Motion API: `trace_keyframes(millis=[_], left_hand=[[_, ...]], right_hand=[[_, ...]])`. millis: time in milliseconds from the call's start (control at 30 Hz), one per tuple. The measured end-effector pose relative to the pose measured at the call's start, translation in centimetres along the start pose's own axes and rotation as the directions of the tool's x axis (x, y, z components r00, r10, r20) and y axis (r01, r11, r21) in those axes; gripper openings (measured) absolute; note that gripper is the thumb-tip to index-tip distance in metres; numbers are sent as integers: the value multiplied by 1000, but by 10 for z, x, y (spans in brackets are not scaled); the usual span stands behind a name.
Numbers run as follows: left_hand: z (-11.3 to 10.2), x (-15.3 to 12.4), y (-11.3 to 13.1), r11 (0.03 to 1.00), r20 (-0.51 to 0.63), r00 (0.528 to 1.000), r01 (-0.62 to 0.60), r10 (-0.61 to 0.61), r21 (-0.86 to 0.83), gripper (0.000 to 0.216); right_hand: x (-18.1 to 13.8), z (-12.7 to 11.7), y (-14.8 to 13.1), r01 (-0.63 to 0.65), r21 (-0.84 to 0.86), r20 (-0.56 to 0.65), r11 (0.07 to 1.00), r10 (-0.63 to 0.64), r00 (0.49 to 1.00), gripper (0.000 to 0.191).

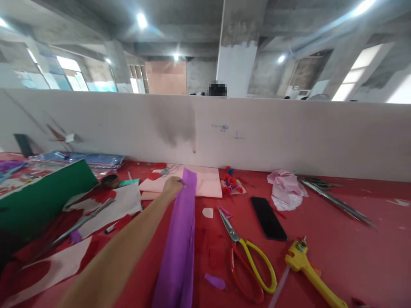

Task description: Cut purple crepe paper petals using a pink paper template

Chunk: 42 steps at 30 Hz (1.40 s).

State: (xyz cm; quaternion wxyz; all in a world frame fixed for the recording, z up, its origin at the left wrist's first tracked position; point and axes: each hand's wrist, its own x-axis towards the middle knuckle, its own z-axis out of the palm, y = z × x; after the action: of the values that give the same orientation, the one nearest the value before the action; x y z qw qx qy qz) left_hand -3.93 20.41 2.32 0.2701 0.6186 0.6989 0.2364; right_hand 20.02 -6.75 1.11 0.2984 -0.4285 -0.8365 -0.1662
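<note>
My left hand (174, 185) reaches far forward over the red table. Its fingers are closed on the left edge of a long folded purple sheet (183, 231), near the sheet's far end; paper or thin cloth, I cannot tell which. The sheet runs toward me and out of the bottom of the view. Beneath its far end are pale pink sheets (208, 183). Right of the purple sheet lie scissors (237, 239) with one red and one yellow handle, blades slightly apart. A small purple scrap (215, 281) rests beside them. My right hand is out of view.
A black phone (268, 218), a yellow glue gun (308, 267), crumpled pink material (287, 189) and a metal rod (337, 201) lie right. Small red flowers (231, 182) sit at the back. Left are a green board (48, 203) and paper scraps (112, 209). A white partition (289, 137) stands behind.
</note>
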Motion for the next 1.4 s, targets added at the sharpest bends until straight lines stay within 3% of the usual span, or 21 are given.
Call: trace_keyframes(millis=[100, 167, 300, 367, 433, 533, 633, 733, 867, 967, 1067, 1200, 1300, 1400], left_hand=[[-1, 20, 16, 995, -68, 996, -59, 54, -75, 7], [2, 29, 24, 987, -114, 991, -91, 76, -134, 8], [5, 22, 22, 957, -219, 964, -197, 150, -211, 43], [2, -1, 8, 943, -229, 947, -269, 223, -194, 44], [-1, -38, -14, 919, -180, 919, -375, 351, -121, 33], [-2, -110, -48, 806, -28, 806, -589, 591, 56, 32], [2, -172, -74, 806, 78, 812, -584, 579, 99, 29], [6, -204, -92, 778, 139, 791, -612, 596, 143, 26], [10, -212, -105, 685, 116, 710, -702, 694, 195, 26], [12, -209, -108, 679, 80, 695, -717, 715, 155, 27], [11, -206, -111, 712, 29, 714, -700, 700, 49, 25], [3, -202, -114, 728, 77, 724, -681, 685, -73, 20], [-6, -205, -110, 682, 151, 669, -730, 727, -48, 19], [-15, -219, -102, 611, 216, 605, -790, 766, 46, 24]], right_hand=[[-2, -11, 47, -87, -41, -21, 995, 86, 996, 31], [-3, -14, 62, -111, -53, -17, 992, 110, 994, 33], [6, 0, 44, -74, -43, 32, 996, 76, 997, 19], [12, 17, 15, -26, -13, 72, 1000, 27, 997, 23], [17, 36, -22, 28, 46, 121, 999, -34, 992, 26], [18, 56, -74, 95, 186, 202, 978, -133, 970, 17], [17, 62, -102, 99, 300, 324, 949, -199, 925, 25], [21, 61, -104, 74, 307, 446, 949, -212, 870, 30], [30, 48, -95, 119, 263, 513, 957, -243, 823, 18], [34, 35, -91, 84, 244, 530, 966, -206, 822, 7], [37, 31, -90, 22, 272, 511, 962, -164, 844, 9], [39, 41, -92, 72, 338, 462, 938, -232, 856, 15], [38, 50, -92, 26, 325, 378, 945, -154, 913, 28], [33, 55, -86, -107, 387, 260, 916, 3, 966, 24]])
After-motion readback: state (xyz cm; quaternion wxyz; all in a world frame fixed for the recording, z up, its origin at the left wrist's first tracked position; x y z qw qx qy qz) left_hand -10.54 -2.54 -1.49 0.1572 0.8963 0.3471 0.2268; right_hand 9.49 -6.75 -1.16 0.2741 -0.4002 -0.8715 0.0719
